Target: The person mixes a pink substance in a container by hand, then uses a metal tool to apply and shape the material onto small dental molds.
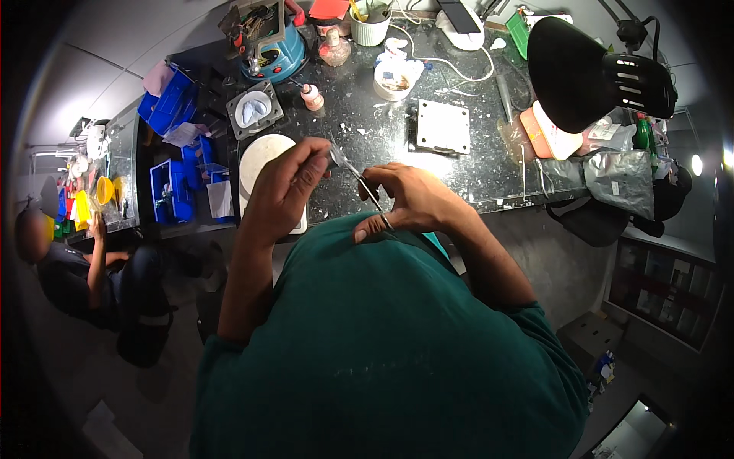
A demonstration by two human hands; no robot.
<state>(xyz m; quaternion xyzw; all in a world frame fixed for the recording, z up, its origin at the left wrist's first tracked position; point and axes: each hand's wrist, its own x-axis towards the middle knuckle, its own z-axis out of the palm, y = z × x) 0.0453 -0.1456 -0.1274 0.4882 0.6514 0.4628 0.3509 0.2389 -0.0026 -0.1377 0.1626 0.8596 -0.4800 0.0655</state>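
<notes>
My right hand point(420, 200) grips a slim pair of metal scissors point(372, 197), its fingers around the handle loops. The blades point up and left, toward my left hand point(292, 183). That hand is closed in a pinch, close to the blade tips. A small pale, clear-looking piece point(334, 153) shows at its fingertips; its kind is too small to make out. Both hands are above the near edge of the dark workbench point(344, 183). Just behind and beside my left wrist lies a round white disc point(260, 157), partly covered by the hand.
A square white plate point(443, 126) lies ahead of my right hand. Farther back are a metal frame with a white mould point(254, 109), a pink-capped bottle point(312, 97) and a white cup point(392, 84). A black lamp point(569, 76) overhangs the right. Another person point(84, 275) sits at left.
</notes>
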